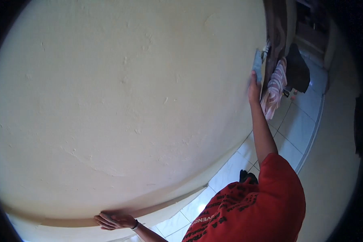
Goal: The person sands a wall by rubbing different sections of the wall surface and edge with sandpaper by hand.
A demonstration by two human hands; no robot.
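Observation:
My left hand (pixel 115 221) lies with its fingers stretched out on the brown strip (pixel 68 222) along the bottom of the cream wall (pixel 109 101). A dark band circles that wrist. Farther up on the right, my right hand (pixel 254 88) grips a flat blue-grey piece (pixel 257 64), held at the wall's edge by the dark wooden frame (pixel 276 28). Its exact kind is not clear, and part of it is hidden by the fingers. Small bumps and flaked spots mark the wall's surface.
A pink and white striped cloth (pixel 274 88) hangs beside the frame, close to my right forearm. Behind it is a dark hanging item (pixel 298 70). White floor tiles (pixel 294 125) run below, and another wall (pixel 334 161) stands at the right.

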